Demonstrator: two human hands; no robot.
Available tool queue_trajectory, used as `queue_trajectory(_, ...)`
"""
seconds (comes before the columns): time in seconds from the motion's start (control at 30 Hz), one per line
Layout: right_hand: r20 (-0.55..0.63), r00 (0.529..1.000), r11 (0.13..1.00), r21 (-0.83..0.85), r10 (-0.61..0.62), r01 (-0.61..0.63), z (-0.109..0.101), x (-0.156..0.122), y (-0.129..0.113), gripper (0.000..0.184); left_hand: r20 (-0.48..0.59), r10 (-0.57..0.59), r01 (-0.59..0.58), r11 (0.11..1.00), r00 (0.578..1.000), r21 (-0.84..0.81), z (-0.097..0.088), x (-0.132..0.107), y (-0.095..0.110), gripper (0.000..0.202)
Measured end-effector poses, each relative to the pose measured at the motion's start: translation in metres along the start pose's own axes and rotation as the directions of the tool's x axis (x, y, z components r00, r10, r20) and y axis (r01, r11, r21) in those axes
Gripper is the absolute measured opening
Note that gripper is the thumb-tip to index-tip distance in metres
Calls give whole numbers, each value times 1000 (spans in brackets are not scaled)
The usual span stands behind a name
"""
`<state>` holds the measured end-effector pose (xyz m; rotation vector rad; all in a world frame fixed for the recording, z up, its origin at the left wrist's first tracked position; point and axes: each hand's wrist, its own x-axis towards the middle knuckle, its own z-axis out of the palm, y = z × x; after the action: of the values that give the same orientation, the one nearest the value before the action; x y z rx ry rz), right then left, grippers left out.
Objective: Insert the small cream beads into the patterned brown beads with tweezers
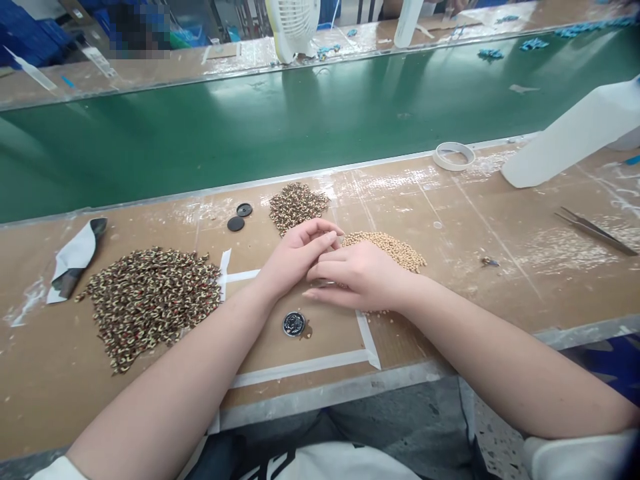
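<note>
My left hand (303, 250) and my right hand (360, 275) meet over the middle of the bench, fingertips close together. The left thumb and fingers are pinched, and the right fingers are bent inward beside them. Whatever lies between the fingertips is too small or hidden to make out. Just behind my right hand lies a pile of small tan beads (395, 249), partly covered by it. A pile of small dark-and-cream pieces (296, 205) sits beyond my left hand. Below the hands is a small round dish of dark, shiny stuff (294, 324), with a brown smear beside it.
A larger pile of dark-and-cream pieces (157, 297) lies left, near a wrapped dark piece (77, 260). Two black caps (236, 223) lie behind. Rightward are a tape roll (454, 157), tweezers (597, 231) and a white bottle (570, 137). A green belt (210, 133) runs behind.
</note>
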<state>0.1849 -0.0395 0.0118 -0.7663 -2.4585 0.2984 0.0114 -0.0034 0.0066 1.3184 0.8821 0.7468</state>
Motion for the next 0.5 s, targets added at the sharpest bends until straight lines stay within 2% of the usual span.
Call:
queue_trajectory(0.27,-36,989,987,80,142,-139,-1,1,0,41,5,-5,6,999,1000,-39,-2,2,-4,24)
queue_trajectory(0.5,-190,945,958,160,265,-237,4,1,2,38,33,-13,17,993,999,-120,-2,2,-3,23)
